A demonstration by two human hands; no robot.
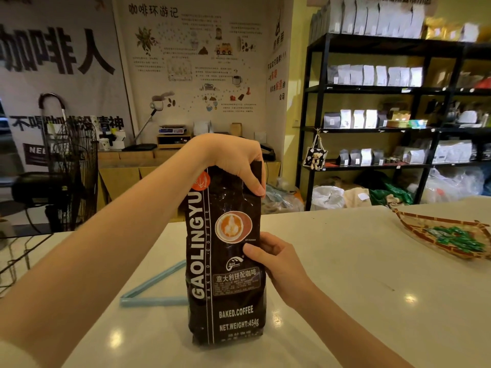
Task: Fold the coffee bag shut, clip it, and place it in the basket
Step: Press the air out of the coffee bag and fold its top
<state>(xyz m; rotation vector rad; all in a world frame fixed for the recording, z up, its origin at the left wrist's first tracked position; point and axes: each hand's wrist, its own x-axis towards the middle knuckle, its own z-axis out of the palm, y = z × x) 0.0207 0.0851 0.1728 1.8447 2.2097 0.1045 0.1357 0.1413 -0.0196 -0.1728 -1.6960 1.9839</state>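
A tall dark brown coffee bag [225, 288] with white lettering stands upright on the white table [345, 274]. My left hand [239, 163] grips the bag's top from above, thumb pressing its right upper edge. My right hand [276, 258] holds the bag's right side at mid height, thumb on its front. A long light blue clip [151, 290], spread open in a V, lies flat on the table just left of the bag and partly behind it. At the far left edge stands a black wire basket [18, 256], only partly in view.
A woven tray [425, 227] with green wrapped candies sits on the table at the right. Beyond the table are a black fan [69, 166], cardboard boxes, plastic bags on the floor and black shelving [372, 88] with packaged bags.
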